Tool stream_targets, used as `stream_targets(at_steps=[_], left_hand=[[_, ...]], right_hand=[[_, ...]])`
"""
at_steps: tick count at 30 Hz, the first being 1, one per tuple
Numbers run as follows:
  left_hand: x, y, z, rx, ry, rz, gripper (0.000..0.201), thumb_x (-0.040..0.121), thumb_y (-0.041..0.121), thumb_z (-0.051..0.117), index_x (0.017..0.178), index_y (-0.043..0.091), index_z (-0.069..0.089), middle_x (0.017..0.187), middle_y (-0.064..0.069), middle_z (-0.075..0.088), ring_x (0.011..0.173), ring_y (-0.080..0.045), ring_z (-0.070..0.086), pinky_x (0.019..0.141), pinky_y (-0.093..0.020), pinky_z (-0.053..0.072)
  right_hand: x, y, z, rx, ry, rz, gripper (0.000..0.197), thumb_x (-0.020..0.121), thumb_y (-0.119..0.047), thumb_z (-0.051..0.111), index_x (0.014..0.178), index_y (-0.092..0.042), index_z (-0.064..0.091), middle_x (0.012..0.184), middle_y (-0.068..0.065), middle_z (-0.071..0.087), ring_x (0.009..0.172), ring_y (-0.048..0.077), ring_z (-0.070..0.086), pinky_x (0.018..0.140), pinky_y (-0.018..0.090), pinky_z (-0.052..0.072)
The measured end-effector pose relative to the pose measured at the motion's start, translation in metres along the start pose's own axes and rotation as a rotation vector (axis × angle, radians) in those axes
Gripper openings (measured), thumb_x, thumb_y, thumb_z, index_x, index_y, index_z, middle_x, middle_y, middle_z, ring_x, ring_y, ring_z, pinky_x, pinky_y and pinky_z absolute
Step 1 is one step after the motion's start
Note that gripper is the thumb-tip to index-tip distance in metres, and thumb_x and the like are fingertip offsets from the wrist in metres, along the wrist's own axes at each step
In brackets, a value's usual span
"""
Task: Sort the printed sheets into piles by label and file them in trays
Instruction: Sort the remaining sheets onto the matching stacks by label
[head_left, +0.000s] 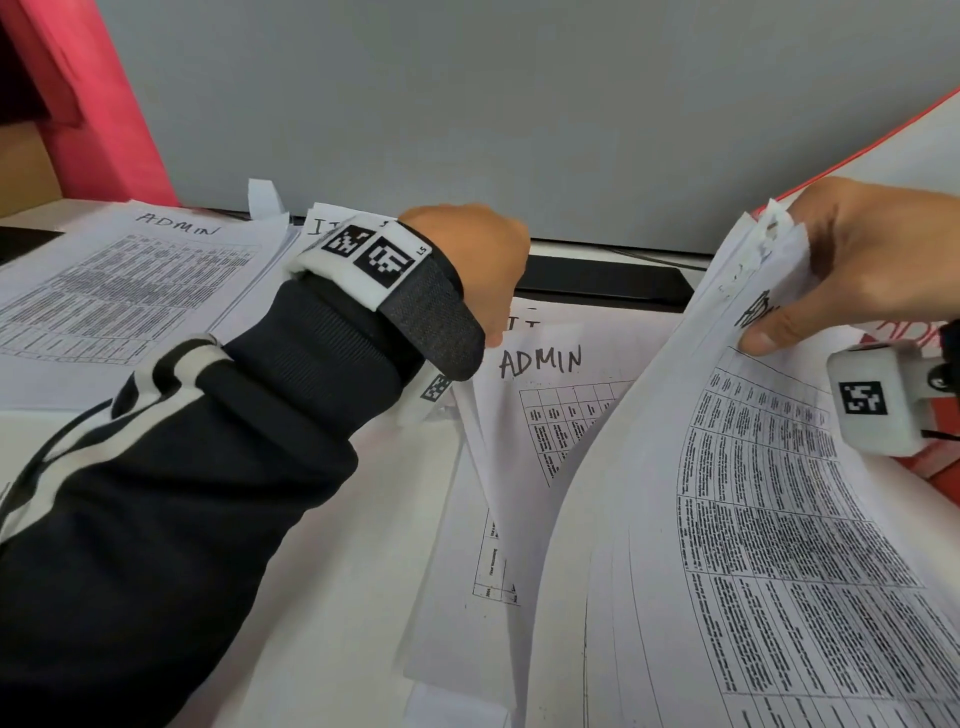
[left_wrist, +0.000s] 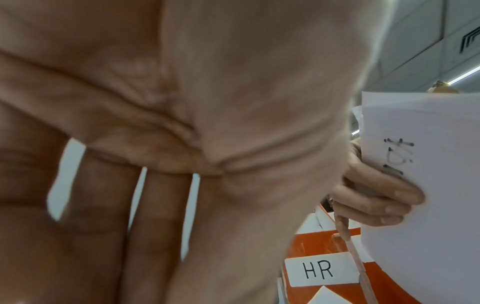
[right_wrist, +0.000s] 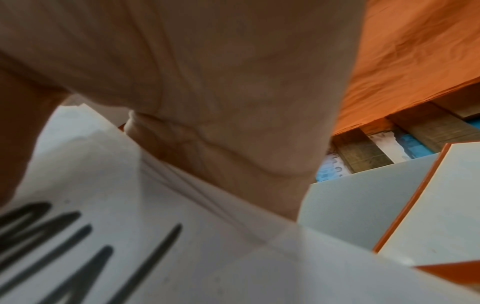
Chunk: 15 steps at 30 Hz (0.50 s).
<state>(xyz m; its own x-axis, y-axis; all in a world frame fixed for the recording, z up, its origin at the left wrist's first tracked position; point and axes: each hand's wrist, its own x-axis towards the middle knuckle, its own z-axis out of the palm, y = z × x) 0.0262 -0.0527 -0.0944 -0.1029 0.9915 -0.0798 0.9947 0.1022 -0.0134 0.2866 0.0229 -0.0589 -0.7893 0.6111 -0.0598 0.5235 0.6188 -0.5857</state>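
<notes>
Right hand (head_left: 878, 260) grip: pinching lifted sheaf (head_left: 727, 467) | left hand (head_left: 467, 260) grip: fingers hidden, cannot tell

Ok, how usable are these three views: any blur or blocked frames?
Head view: sharp, ADMIN sheet legible, edges bowed by the wide lens. Left wrist view: the left hand fills most of the frame, soft; HR label readable. Right wrist view: the right hand and held sheets blurred, lettering smeared.

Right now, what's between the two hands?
Head view: between left hand and right hand lies the flat ADMIN sheet; right hand lifts a stack off it.
</notes>
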Motion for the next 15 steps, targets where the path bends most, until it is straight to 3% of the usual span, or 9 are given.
stream_targets(at_steps=[3,5,7,9,10,13,15], left_hand=[[-0.002,0.0,-0.002,-0.026,0.035,0.023,0.024,0.075,0.029,0.086,0.094,0.019,0.075,0.086,0.0,0.073,0.084,-0.024,0.07,0.081,-0.044,0.061],[-0.005,0.001,-0.004,-0.101,0.068,0.058,0.016,0.072,0.025,0.085,0.084,0.02,0.075,0.075,0.001,0.072,0.078,-0.023,0.071,0.076,-0.043,0.062],[-0.009,0.004,-0.007,-0.222,0.076,0.12,0.007,0.074,0.024,0.082,0.077,0.02,0.078,0.064,0.004,0.073,0.07,-0.015,0.072,0.073,-0.034,0.061],[-0.016,0.01,-0.013,-0.334,0.08,0.213,0.004,0.076,0.028,0.081,0.076,0.025,0.079,0.063,0.008,0.073,0.063,-0.006,0.07,0.067,-0.02,0.054],[-0.02,0.013,-0.016,-0.388,0.088,0.261,0.003,0.077,0.029,0.081,0.077,0.026,0.08,0.065,0.008,0.074,0.063,-0.005,0.07,0.064,-0.018,0.052],[-0.029,0.018,-0.024,-0.526,0.108,0.366,0.01,0.076,0.034,0.085,0.078,0.025,0.08,0.068,0.003,0.075,0.065,-0.012,0.07,0.066,-0.023,0.054],[-0.03,0.016,-0.027,-0.563,0.13,0.376,0.02,0.074,0.041,0.087,0.077,0.022,0.08,0.068,0.003,0.074,0.063,-0.015,0.069,0.064,-0.024,0.054]], right_hand=[[0.001,0.001,0.001,-0.009,-0.026,-0.007,0.023,0.059,-0.019,0.087,0.079,-0.03,0.085,0.087,-0.003,0.082,0.08,0.015,0.08,0.071,0.02,0.06],[0.002,0.002,0.001,0.013,-0.023,0.001,0.024,0.059,-0.023,0.088,0.082,-0.03,0.085,0.089,-0.002,0.082,0.082,0.017,0.08,0.073,0.024,0.061],[0.004,-0.002,0.003,-0.005,-0.039,0.022,0.035,0.061,-0.042,0.094,0.093,-0.032,0.085,0.099,-0.005,0.081,0.093,0.017,0.079,0.085,0.034,0.063],[0.006,-0.003,0.007,-0.052,-0.09,0.029,0.059,0.054,-0.068,0.09,0.103,-0.036,0.082,0.115,-0.008,0.078,0.106,0.015,0.076,0.104,0.042,0.055],[0.008,-0.002,0.009,-0.055,-0.103,0.026,0.059,0.055,-0.07,0.088,0.104,-0.037,0.082,0.118,-0.008,0.077,0.108,0.015,0.075,0.108,0.044,0.052],[0.009,-0.006,0.013,-0.075,-0.107,0.014,0.025,0.068,-0.04,0.088,0.092,-0.036,0.083,0.103,-0.008,0.081,0.097,0.016,0.078,0.097,0.045,0.059],[0.008,-0.004,0.011,-0.081,-0.086,0.001,0.024,0.065,-0.038,0.086,0.089,-0.037,0.083,0.096,-0.009,0.081,0.09,0.015,0.079,0.087,0.04,0.061]])
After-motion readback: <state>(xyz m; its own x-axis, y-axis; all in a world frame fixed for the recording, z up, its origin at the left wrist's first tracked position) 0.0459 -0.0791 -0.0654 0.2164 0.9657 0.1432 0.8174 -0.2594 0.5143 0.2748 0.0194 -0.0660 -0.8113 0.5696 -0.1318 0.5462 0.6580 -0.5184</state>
